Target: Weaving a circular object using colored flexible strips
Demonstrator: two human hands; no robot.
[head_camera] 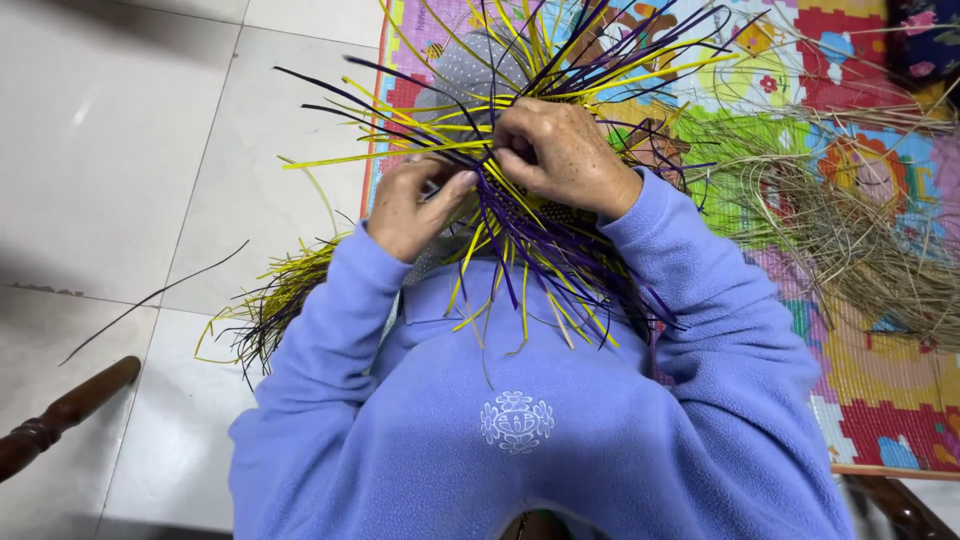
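Both hands on the half-woven bundle of yellow and dark purple flat strips (520,215), held above the lap at frame centre. Left hand (418,205) at 9 o'clock of the weave, thumb and fingers pinched narrow on a few strips. Right hand (565,155) at 1 o'clock, fist closed tight over the crossing.

Loose strip ends fan out in every direction. Risk as I read it: pinch slackens and the crossing springs open; stiff ends snag the blue fleece sleeve (330,330).

Pile of tan dry fibre (850,235) on the colourful patterned mat (880,390) at 3 o'clock. Dark wooden chair arm (60,415) at 8 o'clock.
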